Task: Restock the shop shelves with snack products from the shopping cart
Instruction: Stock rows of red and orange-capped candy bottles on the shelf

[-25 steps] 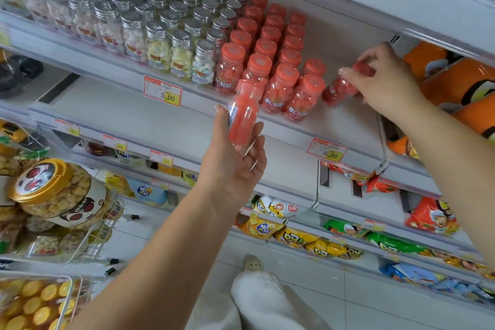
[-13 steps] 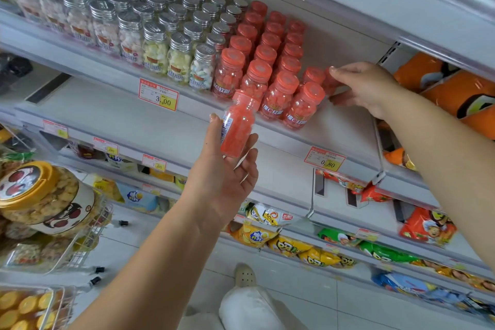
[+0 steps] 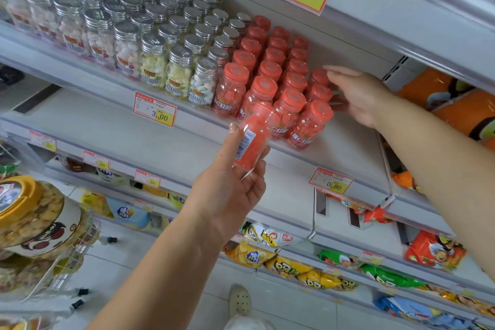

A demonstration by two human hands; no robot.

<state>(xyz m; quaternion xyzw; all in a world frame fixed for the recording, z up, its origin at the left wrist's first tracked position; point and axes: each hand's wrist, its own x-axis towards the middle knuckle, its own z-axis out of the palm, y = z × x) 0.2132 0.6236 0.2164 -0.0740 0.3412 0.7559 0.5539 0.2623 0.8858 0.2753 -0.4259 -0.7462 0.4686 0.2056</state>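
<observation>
My left hand (image 3: 233, 190) grips a small red candy bottle (image 3: 251, 139), tilted, just in front of the shelf edge. On the white shelf (image 3: 348, 150) stand several rows of the same red-capped bottles (image 3: 270, 69). My right hand (image 3: 359, 96) is over the shelf at the right side of these rows. Its fingers are straight, with the tips at the two upright bottles of the short rightmost column (image 3: 318, 86). It holds nothing.
Silver-capped candy bottles (image 3: 150, 35) fill the shelf left of the red ones. Orange packs (image 3: 460, 104) lie to the right. Lower shelves hold snack bags (image 3: 308, 270). The wire cart (image 3: 69, 262) at lower left carries a big yellow-lidded jar (image 3: 32, 217).
My right hand stood a red bottle upright at the right of the rows and let go of it. My left hand kept its bottle and moved slightly toward the shelf.
</observation>
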